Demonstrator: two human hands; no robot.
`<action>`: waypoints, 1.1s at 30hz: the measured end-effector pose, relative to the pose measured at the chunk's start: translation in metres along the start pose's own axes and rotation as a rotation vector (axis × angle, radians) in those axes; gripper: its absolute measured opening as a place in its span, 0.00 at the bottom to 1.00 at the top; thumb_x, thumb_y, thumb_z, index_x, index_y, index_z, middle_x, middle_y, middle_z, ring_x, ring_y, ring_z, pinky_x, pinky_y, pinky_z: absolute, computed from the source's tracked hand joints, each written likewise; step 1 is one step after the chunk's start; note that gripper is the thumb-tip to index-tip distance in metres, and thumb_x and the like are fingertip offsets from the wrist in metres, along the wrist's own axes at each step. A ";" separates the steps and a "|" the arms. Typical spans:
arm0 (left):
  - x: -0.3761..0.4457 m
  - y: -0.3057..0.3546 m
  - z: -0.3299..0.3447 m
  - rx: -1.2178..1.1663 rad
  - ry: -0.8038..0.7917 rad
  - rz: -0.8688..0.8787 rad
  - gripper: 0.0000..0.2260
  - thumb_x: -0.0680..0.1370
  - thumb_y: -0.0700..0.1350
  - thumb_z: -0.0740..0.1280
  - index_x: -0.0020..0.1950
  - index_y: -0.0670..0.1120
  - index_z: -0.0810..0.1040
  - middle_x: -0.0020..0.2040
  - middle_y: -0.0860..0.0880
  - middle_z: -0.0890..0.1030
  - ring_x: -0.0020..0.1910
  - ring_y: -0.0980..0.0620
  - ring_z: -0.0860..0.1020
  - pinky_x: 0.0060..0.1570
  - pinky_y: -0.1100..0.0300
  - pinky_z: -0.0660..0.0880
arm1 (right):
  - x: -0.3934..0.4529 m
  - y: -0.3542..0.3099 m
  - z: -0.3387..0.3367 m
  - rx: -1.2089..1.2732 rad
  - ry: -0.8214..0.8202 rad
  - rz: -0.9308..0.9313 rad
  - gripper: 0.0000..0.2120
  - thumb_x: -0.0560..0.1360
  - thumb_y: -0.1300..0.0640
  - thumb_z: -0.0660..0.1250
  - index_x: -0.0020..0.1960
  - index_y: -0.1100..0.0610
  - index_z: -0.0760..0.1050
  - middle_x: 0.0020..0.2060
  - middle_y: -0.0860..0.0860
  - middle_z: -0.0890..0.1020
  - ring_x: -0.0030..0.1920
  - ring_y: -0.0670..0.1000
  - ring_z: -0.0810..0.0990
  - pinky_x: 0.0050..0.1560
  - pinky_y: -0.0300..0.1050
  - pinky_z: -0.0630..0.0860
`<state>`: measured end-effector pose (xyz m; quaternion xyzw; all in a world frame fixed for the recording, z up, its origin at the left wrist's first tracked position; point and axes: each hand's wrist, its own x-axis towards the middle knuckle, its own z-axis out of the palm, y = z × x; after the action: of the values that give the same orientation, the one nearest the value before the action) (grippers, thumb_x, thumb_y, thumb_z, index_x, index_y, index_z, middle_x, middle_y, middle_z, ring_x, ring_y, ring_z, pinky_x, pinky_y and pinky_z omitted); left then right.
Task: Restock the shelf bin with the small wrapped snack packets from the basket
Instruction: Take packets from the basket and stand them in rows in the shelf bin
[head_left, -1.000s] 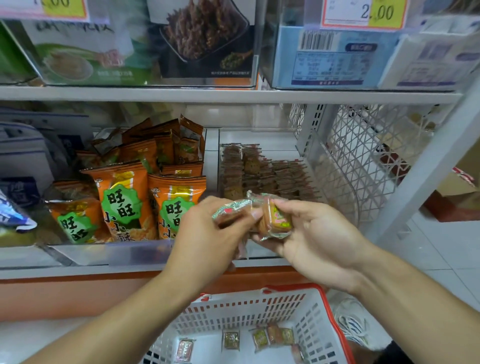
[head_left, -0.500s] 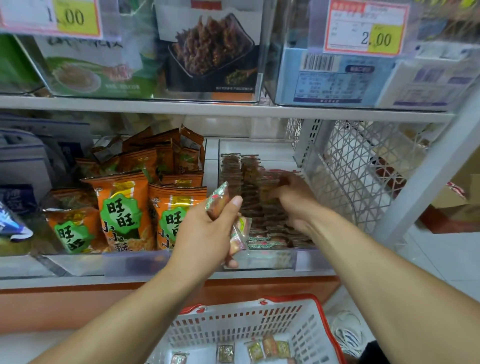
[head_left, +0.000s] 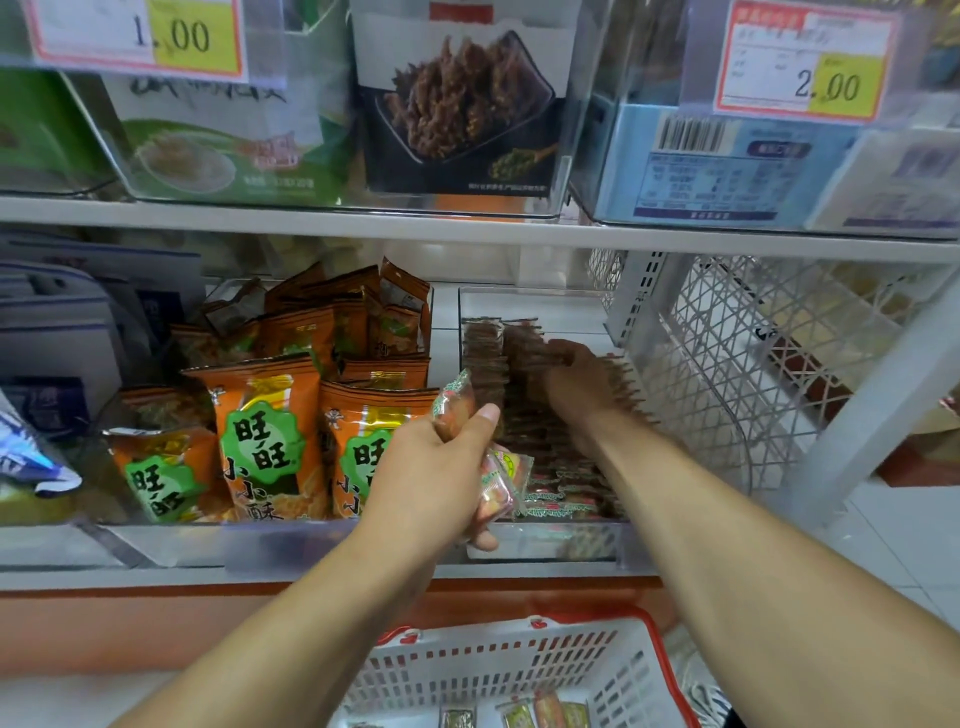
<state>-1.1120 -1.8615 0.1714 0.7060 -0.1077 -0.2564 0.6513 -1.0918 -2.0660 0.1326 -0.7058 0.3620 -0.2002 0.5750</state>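
My left hand (head_left: 431, 478) grips a bunch of small wrapped snack packets (head_left: 496, 478) in front of the clear shelf bin (head_left: 545, 540); one packet sticks up past my thumb. My right hand (head_left: 576, 384) reaches deep into the bin and lies on the upright rows of brown packets (head_left: 483, 358). Its fingers are blurred, and whether they hold a packet is hidden. More packets lie flat at the bin's front. Below, the white basket with a red rim (head_left: 519, 660) holds several loose packets (head_left: 540, 712).
Orange snack bags (head_left: 265, 441) fill the neighbouring bin on the left. A white mesh panel (head_left: 727, 353) and a slanted post close the shelf on the right. The upper shelf edge (head_left: 467, 228) hangs just above the bin, carrying boxed goods and price tags.
A second ago both hands met in front of the bin around one packet. My right hand then went into the bin and now reaches slightly deeper. The left hand stays in place with its packets.
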 end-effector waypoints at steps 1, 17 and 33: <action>0.000 0.000 0.000 -0.002 0.002 -0.001 0.15 0.80 0.55 0.69 0.47 0.43 0.80 0.33 0.42 0.79 0.24 0.49 0.80 0.21 0.60 0.75 | 0.000 0.001 0.000 -0.033 0.030 -0.005 0.26 0.72 0.69 0.63 0.68 0.52 0.75 0.58 0.52 0.83 0.59 0.55 0.81 0.52 0.45 0.79; 0.000 0.001 -0.003 -0.043 0.017 -0.019 0.13 0.79 0.57 0.70 0.45 0.47 0.80 0.35 0.41 0.82 0.25 0.47 0.81 0.21 0.60 0.75 | -0.009 0.001 0.015 -0.383 -0.085 -0.286 0.31 0.73 0.68 0.64 0.74 0.50 0.70 0.69 0.52 0.76 0.68 0.54 0.74 0.64 0.43 0.73; -0.017 0.009 -0.004 -0.202 0.059 -0.005 0.19 0.82 0.59 0.64 0.45 0.45 0.82 0.34 0.46 0.85 0.29 0.50 0.82 0.26 0.60 0.75 | -0.152 -0.011 -0.025 -0.126 -0.343 -0.547 0.28 0.64 0.30 0.76 0.60 0.36 0.73 0.45 0.45 0.77 0.38 0.47 0.76 0.38 0.41 0.77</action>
<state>-1.1229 -1.8509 0.1841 0.6442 -0.0605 -0.2466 0.7215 -1.2061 -1.9689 0.1697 -0.8345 0.0686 -0.2025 0.5079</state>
